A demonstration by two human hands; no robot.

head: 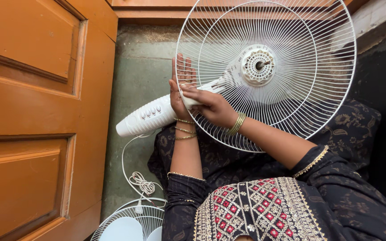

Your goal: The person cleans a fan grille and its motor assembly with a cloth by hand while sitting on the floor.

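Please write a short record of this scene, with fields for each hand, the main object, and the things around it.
Left hand: open, palm flat against the white plastic fan neck, fingers upright.
Right hand: closed around the same neck, beside the left hand.
Main object: round white wire fan guard, motor hub at centre, no blades mounted.
Control part: white fan body with buttons.
Nearby: coiled white cord; second wire guard on the floor; orange wooden door.

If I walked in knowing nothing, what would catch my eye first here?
Most striking is the big round white wire fan guard filling the upper right, with the bare motor hub at its centre and no blades on it. Both hands meet on the fan's white neck at mid-frame: the left hand flat behind it, the right hand gripping it. At the bottom left lie a coiled white cord and a second guard.
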